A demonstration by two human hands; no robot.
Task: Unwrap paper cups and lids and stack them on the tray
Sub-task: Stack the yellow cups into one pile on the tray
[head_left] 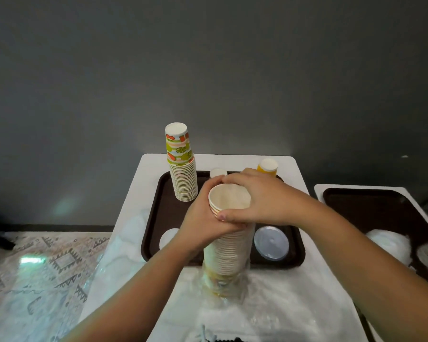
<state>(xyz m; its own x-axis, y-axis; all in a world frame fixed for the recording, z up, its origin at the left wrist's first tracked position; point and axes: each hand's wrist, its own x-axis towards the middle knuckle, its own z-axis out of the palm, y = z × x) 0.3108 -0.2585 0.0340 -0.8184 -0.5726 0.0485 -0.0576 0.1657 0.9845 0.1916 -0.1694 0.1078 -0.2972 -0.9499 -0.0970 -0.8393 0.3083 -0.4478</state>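
Note:
A tall stack of paper cups (229, 253) stands mouth-up at the front edge of the brown tray (156, 211), its foot still in clear plastic wrap (223, 287). My left hand (205, 218) grips the stack's top from the left. My right hand (262, 196) curls over the rim from the right, thumb at the front. A second, upside-down stack with a fruit print (182, 166) stands at the tray's back left. A stack of clear lids (271, 243) lies on the tray at the right, and a white lid (168, 238) at the left.
Two more upside-down cups, one white (218, 172) and one yellow (267, 167), stand at the tray's back. Loose plastic wrap (124, 245) spreads over the white table's left and front. A second brown tray (376, 206) with wrapped lids (388, 245) sits on a table at the right.

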